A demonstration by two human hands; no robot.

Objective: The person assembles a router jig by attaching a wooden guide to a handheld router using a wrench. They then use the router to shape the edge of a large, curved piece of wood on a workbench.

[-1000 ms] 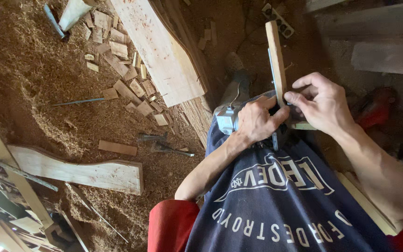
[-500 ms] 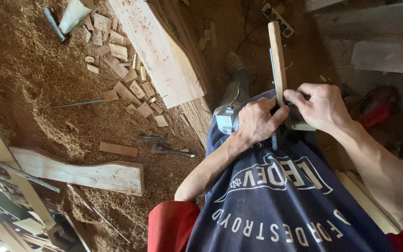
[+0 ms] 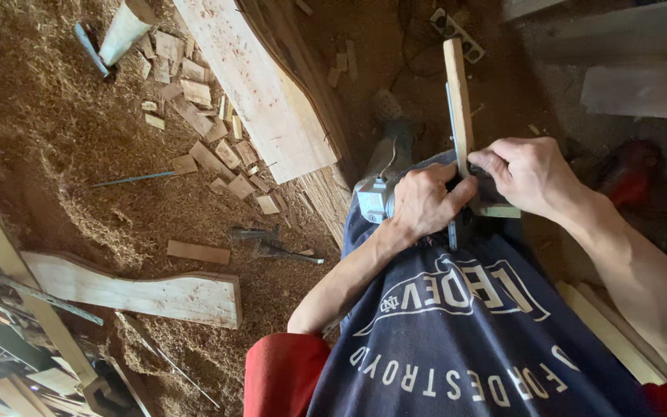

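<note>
Narrow wood strip (image 3: 457, 93) stands out from the lap, a thin metal blade (image 3: 452, 127) flat along its left edge. Right hand (image 3: 530, 174) fingers clamped on strip and blade together; left hand (image 3: 424, 202) fingers curled shut on the lower blade by a grey tool (image 3: 374, 199). Keep both flush — steady pinch, wrists braced on the thigh. Sawdust floor (image 3: 63, 131), offcuts (image 3: 218, 150), plank (image 3: 260, 85) around.

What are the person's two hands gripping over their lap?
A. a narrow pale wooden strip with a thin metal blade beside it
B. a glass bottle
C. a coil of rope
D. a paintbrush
A: the left hand and right hand both close on a narrow pale wooden strip that points away from the body, with a thin metal blade along its edge.
</note>
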